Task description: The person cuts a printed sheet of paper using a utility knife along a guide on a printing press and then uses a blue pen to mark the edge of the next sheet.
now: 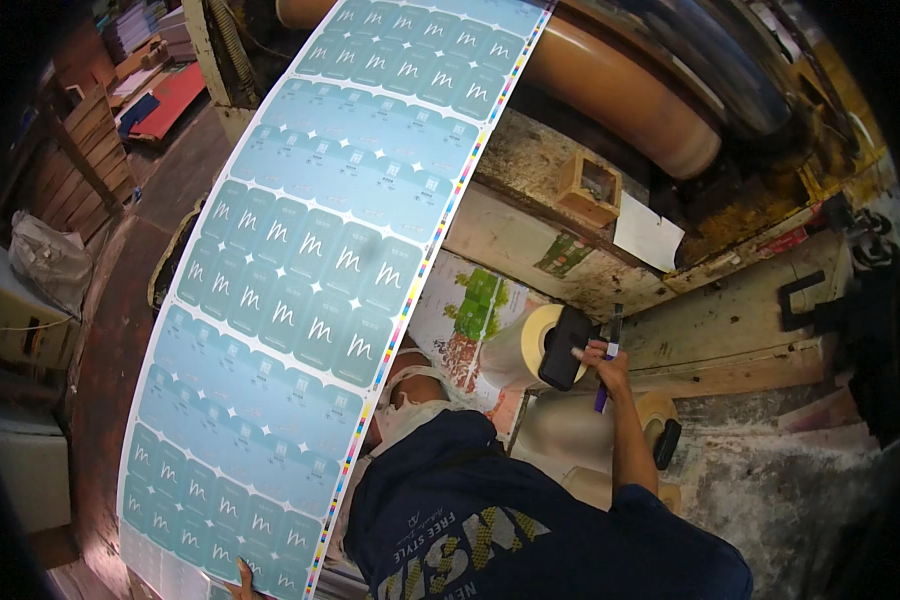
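Observation:
A long printed sheet [270,330] in blue and teal card-like panels slopes from the far rollers down to the lower left. At its near edge my left hand [242,582] shows in part, one digit lying on the print; the rest is cut off or hidden, but it seems to grip the edge. My right hand [607,368] reaches forward, closed around a slim cutter [601,401] with a purple handle and a grey strip upward. Its fingertips come up against a black block [565,348] on the end of a pale film roll [515,352].
More film rolls [568,432] lie right of my body, one with a black piece [667,443] at its end. A brown roller [625,95] crosses the far side. A wooden box [588,188] and white paper [648,232] rest on the machine ledge. Far left is a plastic bag [50,262].

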Tool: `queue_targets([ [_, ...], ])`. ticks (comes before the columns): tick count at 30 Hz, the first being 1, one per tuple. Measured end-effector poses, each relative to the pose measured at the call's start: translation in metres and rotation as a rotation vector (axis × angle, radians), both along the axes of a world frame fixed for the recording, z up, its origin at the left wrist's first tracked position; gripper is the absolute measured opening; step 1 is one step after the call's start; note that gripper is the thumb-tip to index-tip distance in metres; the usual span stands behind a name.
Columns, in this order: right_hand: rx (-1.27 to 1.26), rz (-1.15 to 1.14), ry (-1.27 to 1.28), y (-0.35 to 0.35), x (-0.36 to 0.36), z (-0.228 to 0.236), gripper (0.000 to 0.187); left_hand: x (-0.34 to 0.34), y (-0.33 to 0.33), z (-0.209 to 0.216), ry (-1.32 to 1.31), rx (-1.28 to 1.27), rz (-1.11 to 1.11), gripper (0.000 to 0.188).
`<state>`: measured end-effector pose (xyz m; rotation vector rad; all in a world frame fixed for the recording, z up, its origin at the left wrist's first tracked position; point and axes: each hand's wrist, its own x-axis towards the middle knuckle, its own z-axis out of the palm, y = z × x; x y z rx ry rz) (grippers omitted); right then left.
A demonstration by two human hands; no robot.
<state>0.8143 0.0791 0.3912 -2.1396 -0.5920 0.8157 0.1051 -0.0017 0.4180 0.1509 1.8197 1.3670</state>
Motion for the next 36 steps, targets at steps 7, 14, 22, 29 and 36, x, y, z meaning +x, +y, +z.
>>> queue_targets([
  [7, 0.078, -0.283, -0.317, 0.135, 0.056, 0.061, 0.050, 0.032, 0.015, -0.003, -0.009, -0.175, 0.031, 0.071],
  [14, 0.488, 0.153, 0.082, 0.271, -0.031, 0.116, 0.035, 0.073, 0.063, 0.047, 0.122, -0.172, -0.120, 0.076],
  [22, 0.499, 0.403, 0.290, 0.380, -0.035, 0.079, 0.050, 0.125, 0.097, 0.069, 0.155, -0.375, -0.102, 0.086],
  [29, 0.650, 0.426, -0.183, 0.401, -0.032, 0.075, 0.037, 0.099, 0.103, 0.062, 0.131, -0.431, -0.158, 0.079],
  [36, 0.677, 0.914, -0.943, 0.473, 0.013, 0.148, 0.057, 0.107, 0.118, 0.085, 0.166, -0.397, -0.158, 0.075],
])
